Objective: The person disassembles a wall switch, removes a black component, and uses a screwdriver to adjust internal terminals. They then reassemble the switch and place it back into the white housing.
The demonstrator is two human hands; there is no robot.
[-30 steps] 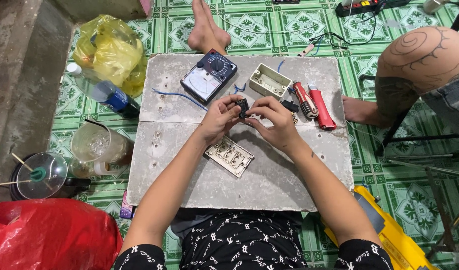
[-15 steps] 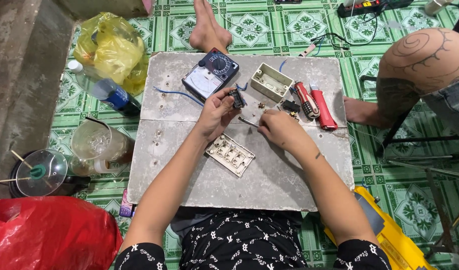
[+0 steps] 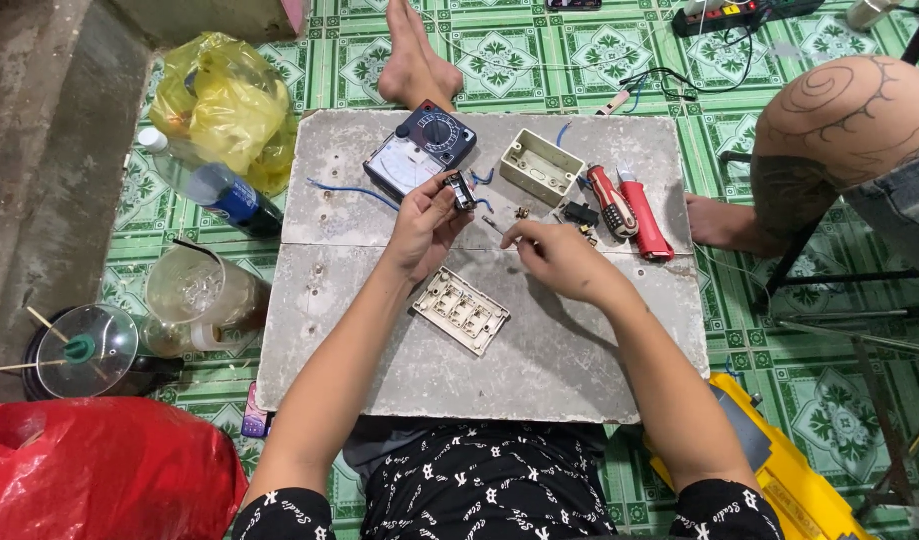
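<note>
Nearby, beige box [image 3: 540,165] sits open; left hand [image 3: 425,222] pinches switch module [image 3: 461,189].

Small black switch module [image 3: 462,190] held upright above the slab [image 3: 579,350]

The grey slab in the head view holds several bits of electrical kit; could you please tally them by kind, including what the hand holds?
Analog multimeter: 1
Beige wall box: 1
Beige switch plate: 1
Red-handled tools: 2
Small black switch modules, one in the left hand at, one lying on the slab: 2
Total: 7
</note>
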